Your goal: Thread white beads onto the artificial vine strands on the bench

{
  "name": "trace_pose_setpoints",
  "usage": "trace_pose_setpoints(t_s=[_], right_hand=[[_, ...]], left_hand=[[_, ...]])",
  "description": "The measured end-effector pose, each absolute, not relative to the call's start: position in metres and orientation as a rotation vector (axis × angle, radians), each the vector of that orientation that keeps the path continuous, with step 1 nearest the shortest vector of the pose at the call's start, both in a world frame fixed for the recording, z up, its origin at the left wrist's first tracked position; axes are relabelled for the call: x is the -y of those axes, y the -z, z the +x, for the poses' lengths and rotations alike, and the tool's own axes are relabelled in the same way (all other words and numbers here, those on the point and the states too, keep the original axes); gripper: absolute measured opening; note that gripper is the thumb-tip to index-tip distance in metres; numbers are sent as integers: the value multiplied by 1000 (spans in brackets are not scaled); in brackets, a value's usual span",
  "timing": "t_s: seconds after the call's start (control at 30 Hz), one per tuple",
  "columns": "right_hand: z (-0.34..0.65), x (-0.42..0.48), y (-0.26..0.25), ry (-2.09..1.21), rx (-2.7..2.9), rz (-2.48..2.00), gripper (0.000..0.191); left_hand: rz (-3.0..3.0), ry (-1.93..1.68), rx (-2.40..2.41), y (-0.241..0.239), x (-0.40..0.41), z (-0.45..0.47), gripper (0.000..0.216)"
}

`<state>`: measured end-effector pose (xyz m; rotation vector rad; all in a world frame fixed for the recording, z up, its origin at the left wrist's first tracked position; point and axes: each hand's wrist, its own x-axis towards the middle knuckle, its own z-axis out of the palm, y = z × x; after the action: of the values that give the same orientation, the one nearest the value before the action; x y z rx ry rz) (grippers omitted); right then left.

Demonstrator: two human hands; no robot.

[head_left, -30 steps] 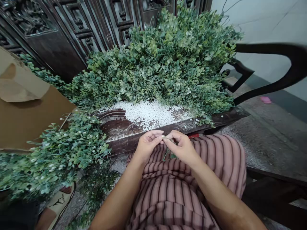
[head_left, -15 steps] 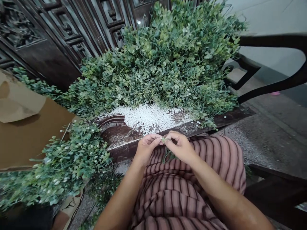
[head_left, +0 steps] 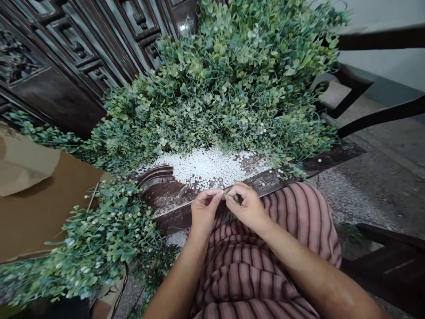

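Left hand (head_left: 206,208) has thumb and forefinger pressed together on a tiny pale bit (head_left: 222,192), too small for me to make out on my feed. Right hand (head_left: 245,204) is pinching a thin green sprig (head_left: 227,195) right at the left fingertips, with some green hanging below, over the lap. I'd guess the sprig is next to weightless, springy and plasticky, maybe a bit slick. I'd take it by the stem close to the tip, since further back it'd probably just bend on me. The pale bit looks easy to drop, so pads only, light squeeze.

Pose-wise, both forearms angle in from below and meet above the striped cloth (head_left: 239,266), by the front edge of the dark wooden bench (head_left: 166,190). Just past the fingers there's a heap of white beads (head_left: 209,166), then the big pile of foliage (head_left: 229,97). Off left, a leafy bunch (head_left: 109,226) and cardboard (head_left: 66,208).
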<state>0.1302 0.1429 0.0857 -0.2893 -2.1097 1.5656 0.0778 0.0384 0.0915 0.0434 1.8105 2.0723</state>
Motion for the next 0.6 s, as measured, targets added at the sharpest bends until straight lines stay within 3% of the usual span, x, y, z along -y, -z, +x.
trace_pose_setpoints(t_s=[0.6], right_hand=[[118,-140,-83,-1565,2142,-271,17]], left_hand=[[76,-2085,-1903,-90,-36,71,13]])
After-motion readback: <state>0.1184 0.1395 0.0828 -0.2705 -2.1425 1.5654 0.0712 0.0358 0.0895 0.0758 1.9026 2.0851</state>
